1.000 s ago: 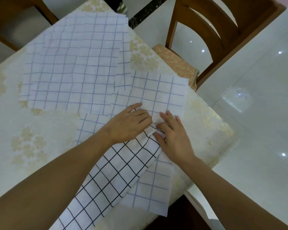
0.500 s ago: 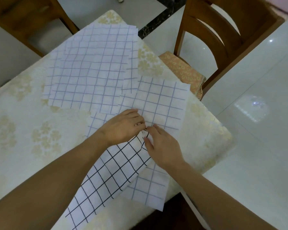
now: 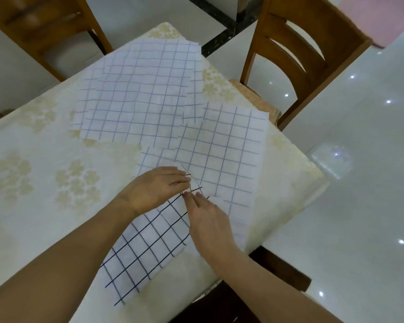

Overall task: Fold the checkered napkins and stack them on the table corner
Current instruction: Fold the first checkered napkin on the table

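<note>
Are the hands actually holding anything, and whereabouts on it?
Both hands meet at the far corner of the dark-checked napkin; whether the fingers pinch it or just press cannot be told.
</note>
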A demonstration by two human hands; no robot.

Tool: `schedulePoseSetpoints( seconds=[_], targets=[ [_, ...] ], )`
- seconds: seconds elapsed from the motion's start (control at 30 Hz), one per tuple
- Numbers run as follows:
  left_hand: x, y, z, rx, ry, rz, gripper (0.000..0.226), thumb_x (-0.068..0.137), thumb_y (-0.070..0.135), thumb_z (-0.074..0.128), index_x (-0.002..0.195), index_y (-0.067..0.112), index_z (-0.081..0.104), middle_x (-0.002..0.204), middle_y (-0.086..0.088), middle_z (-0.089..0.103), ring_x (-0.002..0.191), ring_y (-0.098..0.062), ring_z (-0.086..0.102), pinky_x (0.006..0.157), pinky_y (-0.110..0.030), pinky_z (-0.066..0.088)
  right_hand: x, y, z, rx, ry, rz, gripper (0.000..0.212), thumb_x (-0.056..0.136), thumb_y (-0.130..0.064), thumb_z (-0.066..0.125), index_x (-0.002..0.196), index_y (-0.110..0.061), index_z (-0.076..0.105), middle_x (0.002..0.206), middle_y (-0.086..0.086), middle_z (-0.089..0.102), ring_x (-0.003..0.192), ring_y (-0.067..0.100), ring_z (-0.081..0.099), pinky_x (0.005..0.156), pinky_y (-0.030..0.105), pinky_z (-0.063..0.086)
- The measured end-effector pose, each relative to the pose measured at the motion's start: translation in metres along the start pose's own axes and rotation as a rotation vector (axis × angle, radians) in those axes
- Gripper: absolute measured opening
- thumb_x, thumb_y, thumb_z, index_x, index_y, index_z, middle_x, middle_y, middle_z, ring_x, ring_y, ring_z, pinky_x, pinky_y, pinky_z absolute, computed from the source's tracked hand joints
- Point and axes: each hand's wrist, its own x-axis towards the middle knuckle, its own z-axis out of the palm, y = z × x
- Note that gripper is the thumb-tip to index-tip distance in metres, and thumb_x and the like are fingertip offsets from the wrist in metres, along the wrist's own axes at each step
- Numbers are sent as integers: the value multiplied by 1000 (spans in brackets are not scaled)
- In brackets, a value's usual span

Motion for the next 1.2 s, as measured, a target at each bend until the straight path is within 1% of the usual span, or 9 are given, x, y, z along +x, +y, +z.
schedulePoseSetpoints(
  seconds=[0.1, 0.2, 0.43, 0.57, 0.67, 0.83, 0.9, 1.0, 1.2],
  targets=[
    [-32, 8, 3, -36, 31, 0, 75, 53, -5, 94, 121, 6, 66, 123, -10, 69, 114, -30, 66, 97, -45, 54, -15, -24, 18, -32, -21, -6, 63, 53, 4, 87, 114, -3, 71, 103, 10, 75, 102, 22, 72, 81, 29, 58],
    [-66, 14, 5, -46, 84, -37, 67, 58, -3, 93, 120, 2, 68, 123, -11, 70, 113, -31, 67, 95, -44, 55, -31, -53, 29, -73, -55, -44, 68, 59, 4, 84, 124, 1, 66, 118, 13, 71, 112, 25, 68, 95, 30, 52],
    [-152, 20, 11, 6, 134, -68, 63, 60, -6, 91, 119, 2, 70, 124, -11, 69, 117, -30, 65, 105, -42, 46, -64, -121, 50, -100, -121, -92, 70, 58, 8, 83, 126, 2, 65, 121, 15, 70, 113, 23, 68, 102, 28, 43],
    [-197, 21, 4, 38, 235, -87, 35, 85, -2, 71, 119, 2, 70, 125, -11, 69, 119, -30, 64, 107, -41, 45, -75, -159, 57, -102, -102, -177, 65, 65, 10, 71, 129, 4, 62, 125, 18, 67, 118, 25, 65, 106, 31, 42],
    [-225, 22, -9, 72, 278, -124, 31, 93, 1, 57, 122, 1, 68, 128, -12, 67, 122, -29, 62, 106, -43, 47, -79, -185, 58, -76, -78, -217, 62, 70, 10, 68, 131, 5, 59, 128, 20, 65, 121, 26, 63, 105, 34, 48],
    [-276, 31, -24, 91, 300, -156, 55, 75, -11, 77, 127, 1, 63, 131, -12, 65, 123, -29, 61, 104, -47, 49, -97, -227, 63, 8, -26, -253, 50, 76, 9, 55, 125, 4, 65, 120, 18, 70, 112, 24, 69, 100, 29, 47],
    [-296, 36, -25, 96, 272, -180, 54, 77, -9, 76, 129, 2, 63, 134, -12, 63, 125, -30, 60, 105, -48, 48, -105, -240, 68, 54, -49, -264, 51, 70, 8, 63, 121, 2, 67, 116, 16, 72, 107, 22, 71, 96, 26, 50],
    [-320, 49, -29, 130, 225, -249, 61, 73, -10, 81, 129, 4, 63, 135, -10, 62, 126, -28, 59, 108, -47, 44, -117, -254, 73, 120, -149, -254, 71, 53, 4, 87, 121, 0, 68, 118, 14, 71, 108, 20, 70, 94, 26, 52],
    [-353, 59, -20, 122, 200, -353, 67, 70, -17, 80, 131, 5, 62, 135, -9, 62, 126, -28, 59, 113, -43, 36, -140, -272, 92, 173, -241, -240, 78, 47, 2, 91, 121, -1, 69, 119, 12, 71, 107, 17, 70, 91, 23, 53]
  ],
)
